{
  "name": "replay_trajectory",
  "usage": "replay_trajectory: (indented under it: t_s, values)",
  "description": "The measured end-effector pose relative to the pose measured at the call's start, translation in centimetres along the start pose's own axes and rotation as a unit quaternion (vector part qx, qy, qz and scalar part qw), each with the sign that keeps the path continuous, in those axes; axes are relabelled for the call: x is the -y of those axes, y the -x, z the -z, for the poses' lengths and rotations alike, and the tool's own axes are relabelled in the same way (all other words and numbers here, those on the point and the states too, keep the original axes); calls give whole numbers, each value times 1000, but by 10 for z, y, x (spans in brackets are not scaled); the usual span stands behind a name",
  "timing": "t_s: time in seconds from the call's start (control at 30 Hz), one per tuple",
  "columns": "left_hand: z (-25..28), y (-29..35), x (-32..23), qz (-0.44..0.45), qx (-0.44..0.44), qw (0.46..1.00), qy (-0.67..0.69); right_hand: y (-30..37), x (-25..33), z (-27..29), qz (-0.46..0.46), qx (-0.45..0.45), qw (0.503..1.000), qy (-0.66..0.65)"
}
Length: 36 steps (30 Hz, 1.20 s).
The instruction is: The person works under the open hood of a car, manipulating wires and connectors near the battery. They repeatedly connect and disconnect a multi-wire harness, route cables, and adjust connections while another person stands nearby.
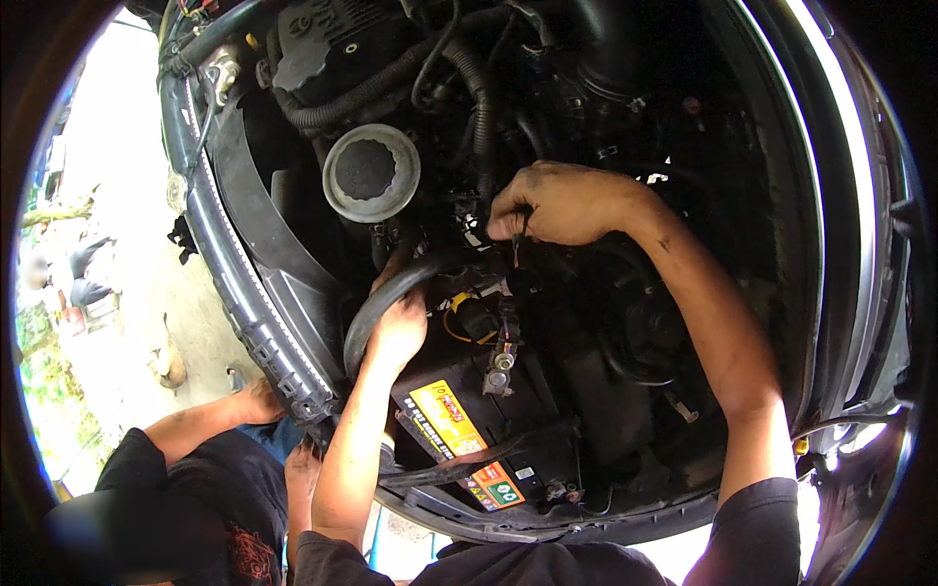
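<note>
Arching over the left hand (399,330), the thick black hose (367,317) is seen between the round cap (369,169) and the battery (442,408); probably light, springy and greasy, it is best gripped around its bend. By the right hand (562,205), fingers are bent; either hand's grip cannot be told.

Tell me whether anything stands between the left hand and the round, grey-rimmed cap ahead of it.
Yes: a thick black hose arches across the left hand, on the way to the round, grey-rimmed cap. The hand passes beneath it; what the fingertips touch is hidden.
</note>
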<state>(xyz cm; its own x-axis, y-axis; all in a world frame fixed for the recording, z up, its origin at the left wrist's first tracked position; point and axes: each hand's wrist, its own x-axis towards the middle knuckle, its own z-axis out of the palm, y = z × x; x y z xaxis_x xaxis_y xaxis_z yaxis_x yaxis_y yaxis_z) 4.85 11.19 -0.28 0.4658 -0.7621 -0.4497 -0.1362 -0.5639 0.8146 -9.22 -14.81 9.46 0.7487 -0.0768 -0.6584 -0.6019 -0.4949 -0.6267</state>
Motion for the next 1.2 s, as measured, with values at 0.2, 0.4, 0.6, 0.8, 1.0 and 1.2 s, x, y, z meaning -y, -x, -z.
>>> replay_trajectory:
  t_s: [0.2, 0.4, 0.6, 0.8, 1.0, 1.2]
  values:
    - [-5, -15, -17, -4, 40, 993, -107, -10, -11, -18, -67, 135, 988, -17]
    - [-2, -6, -15, 8, 98, 961, -259, -19, -29, -44, -188, 249, 945, 94]
    - [1, 8, -17, 42, 49, 995, -80, 1, -33, -30, -73, 180, 980, 37]
    - [-15, 8, -9, 32, -36, 996, -74, 31, -21, -68, -43, -204, 961, 180]
    - [-20, 12, -16, 89, -50, 979, 179, 14, -3, -89, 85, -315, 945, -1]
    - [-8, 22, -31, 99, 16, 937, 335, 7, 8, -86, 58, -205, 963, -167]
